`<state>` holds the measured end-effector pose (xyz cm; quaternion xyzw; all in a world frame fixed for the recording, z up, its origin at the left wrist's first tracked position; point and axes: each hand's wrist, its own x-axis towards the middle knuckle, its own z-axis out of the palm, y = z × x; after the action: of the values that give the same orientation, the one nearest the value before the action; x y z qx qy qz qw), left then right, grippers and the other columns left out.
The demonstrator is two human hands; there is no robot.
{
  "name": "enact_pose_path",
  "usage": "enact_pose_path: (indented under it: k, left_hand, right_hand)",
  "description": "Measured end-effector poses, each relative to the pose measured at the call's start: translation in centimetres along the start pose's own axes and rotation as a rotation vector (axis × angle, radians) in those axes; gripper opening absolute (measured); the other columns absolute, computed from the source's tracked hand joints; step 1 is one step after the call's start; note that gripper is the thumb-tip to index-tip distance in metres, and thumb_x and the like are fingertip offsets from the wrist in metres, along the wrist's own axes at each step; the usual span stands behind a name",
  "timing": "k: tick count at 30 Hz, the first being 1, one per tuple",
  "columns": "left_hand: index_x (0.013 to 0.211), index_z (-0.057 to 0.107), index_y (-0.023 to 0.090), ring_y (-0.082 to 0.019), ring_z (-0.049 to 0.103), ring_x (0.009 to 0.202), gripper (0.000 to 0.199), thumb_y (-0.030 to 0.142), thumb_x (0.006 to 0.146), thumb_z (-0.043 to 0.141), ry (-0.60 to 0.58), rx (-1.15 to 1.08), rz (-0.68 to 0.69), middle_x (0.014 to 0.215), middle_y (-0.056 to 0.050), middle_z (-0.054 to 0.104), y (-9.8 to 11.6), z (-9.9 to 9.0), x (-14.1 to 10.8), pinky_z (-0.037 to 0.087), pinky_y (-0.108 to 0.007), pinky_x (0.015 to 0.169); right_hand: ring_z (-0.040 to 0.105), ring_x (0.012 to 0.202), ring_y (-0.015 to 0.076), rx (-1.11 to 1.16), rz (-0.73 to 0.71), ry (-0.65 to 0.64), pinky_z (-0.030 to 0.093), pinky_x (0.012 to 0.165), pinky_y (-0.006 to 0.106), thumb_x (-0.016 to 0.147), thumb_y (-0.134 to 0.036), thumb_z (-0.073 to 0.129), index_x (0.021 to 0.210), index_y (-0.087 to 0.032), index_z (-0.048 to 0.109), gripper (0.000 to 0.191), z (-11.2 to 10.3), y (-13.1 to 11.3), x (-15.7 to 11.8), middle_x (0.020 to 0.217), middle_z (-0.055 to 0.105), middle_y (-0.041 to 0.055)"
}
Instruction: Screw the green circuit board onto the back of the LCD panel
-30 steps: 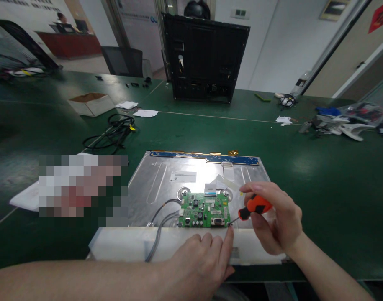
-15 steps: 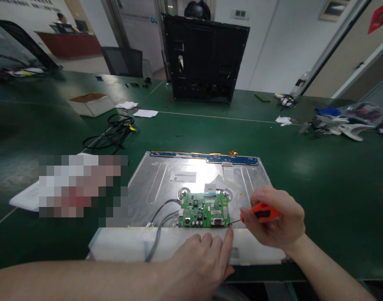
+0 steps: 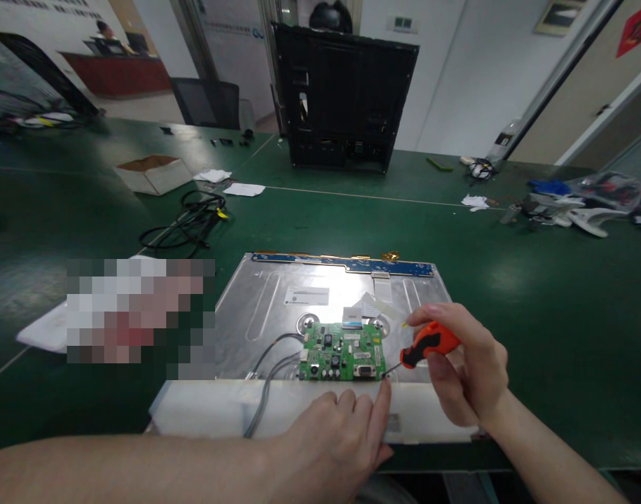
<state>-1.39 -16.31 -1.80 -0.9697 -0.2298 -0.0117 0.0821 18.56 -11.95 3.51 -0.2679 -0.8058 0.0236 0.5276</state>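
Observation:
A green circuit board [image 3: 341, 353] lies on the metal back of a display panel [image 3: 278, 294], with grey cables at its left side. My right hand [image 3: 470, 364] holds an orange and black screwdriver [image 3: 430, 343], its thumb lowered and its forefinger stretched over the handle. The screwdriver's tip meets the board's lower right corner. My left hand [image 3: 346, 430] rests over the white sheet [image 3: 204, 409] along the panel's near edge. Its forefinger points to that same corner, beside the tip, and the other fingers are curled. Whether it pinches anything small cannot be made out.
A black monitor housing [image 3: 346, 98] stands at the back of the green table [image 3: 535, 315]. To the left are a coiled black cable [image 3: 186, 224], an open box [image 3: 155, 175] and a pixelated patch. A plastic bag with parts [image 3: 609, 192] lies at the right.
My right hand's fingers have shifted on the screwdriver: the thumb has dropped away from the front of the handle and the forefinger has lifted. The handle tilts up more. My left hand has stayed put.

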Motion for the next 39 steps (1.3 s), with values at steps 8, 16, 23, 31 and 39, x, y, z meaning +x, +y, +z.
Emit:
enact_pose_path:
  k: [8,16,23,31,39]
  left_hand:
    - [0.139,0.036,-0.006,-0.021,0.060,0.065,0.062,0.041,0.098,0.044,-0.016,-0.002,-0.009,0.083,-0.012,0.065,-0.03,-0.13,0.03,0.044,-0.030,0.049]
    - [0.140,0.035,-0.005,-0.022,0.060,0.065,0.062,0.040,0.098,0.043,-0.007,-0.001,-0.009,0.083,-0.012,0.064,0.03,0.17,-0.03,0.043,-0.030,0.050]
    - [0.142,0.030,-0.007,-0.022,0.060,0.066,0.065,0.040,0.099,0.043,-0.024,-0.023,-0.003,0.085,-0.013,0.065,-0.03,0.01,-0.01,0.044,-0.031,0.050]
    - [0.143,0.028,-0.007,-0.023,0.060,0.067,0.065,0.039,0.099,0.040,-0.033,-0.032,-0.004,0.086,-0.014,0.064,0.06,0.17,-0.13,0.044,-0.032,0.050]
    - [0.140,0.035,-0.006,-0.021,0.059,0.065,0.063,0.040,0.098,0.044,-0.006,-0.004,-0.009,0.081,-0.011,0.064,0.05,0.17,-0.07,0.044,-0.030,0.049]
  right_hand:
    - [0.050,0.049,0.0125,0.037,-0.069,0.059,0.041,0.041,0.025,0.076,-0.004,0.055,0.132,-0.016,0.045,0.058,0.51,0.27,0.43,0.069,0.054,-0.0026]
    - [0.052,0.047,0.0131,-0.030,-0.056,0.011,0.042,0.040,0.025,0.083,-0.015,0.058,0.122,-0.018,0.049,0.040,0.36,0.23,0.58,0.062,0.055,-0.0049]
    - [0.064,0.077,0.0188,0.028,0.021,0.007,0.055,0.057,0.032,0.079,-0.010,0.047,0.129,-0.015,0.046,0.051,0.19,-0.12,0.04,0.099,0.065,0.0091]
    - [0.057,0.055,0.0139,-0.050,-0.079,0.060,0.046,0.043,0.027,0.078,-0.010,0.054,0.127,-0.013,0.048,0.050,0.30,0.25,0.31,0.077,0.061,0.0020]
    - [0.051,0.044,0.0125,-0.153,-0.082,0.043,0.039,0.038,0.026,0.081,-0.014,0.064,0.120,-0.015,0.050,0.040,0.10,-0.03,0.63,0.060,0.054,-0.0061]
